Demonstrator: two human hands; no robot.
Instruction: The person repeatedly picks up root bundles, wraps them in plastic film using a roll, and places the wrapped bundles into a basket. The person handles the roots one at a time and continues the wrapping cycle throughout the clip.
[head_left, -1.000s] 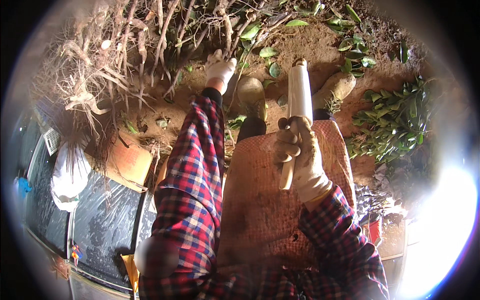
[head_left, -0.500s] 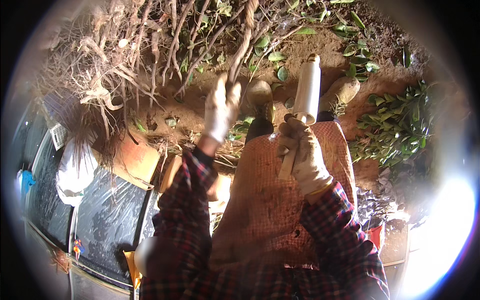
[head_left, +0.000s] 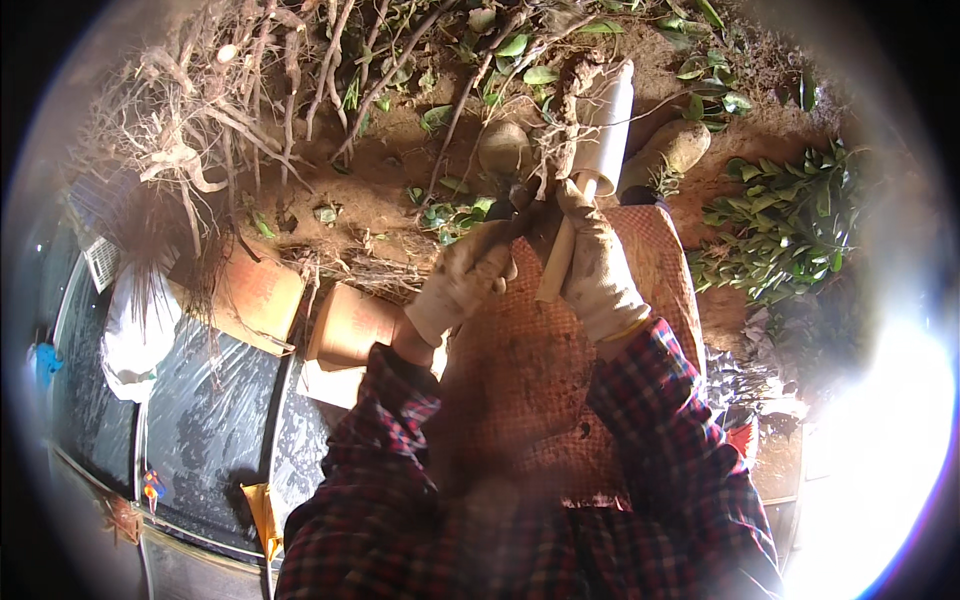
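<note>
My gloved right hand (head_left: 600, 268) grips a pale wooden stick (head_left: 558, 258) that runs into a white plastic-film roll (head_left: 608, 130) pointing away from me. Close by on the left, my gloved left hand (head_left: 465, 278) is closed around the dark lower end of a brown rooted stem (head_left: 563, 125). Thin rootlets stick out from the stem's far end, which overlaps the roll's left edge. The fingertips of both hands come near each other at the stem's shaded lower part; exact contact there cannot be made out.
Tangled bare roots and branches (head_left: 190, 120) fill the far left. Leafy cuttings (head_left: 775, 230) lie at the right. A stained reddish-brown apron (head_left: 520, 370) covers my lap, with my shoes (head_left: 672, 150) beyond it. Cardboard boxes (head_left: 345, 325) and a white bag (head_left: 140, 335) are at left.
My left hand has come down and right from the far branches, closing on the rooted stem. My right hand has shifted slightly away from me with the stick and roll, towards the stem.
</note>
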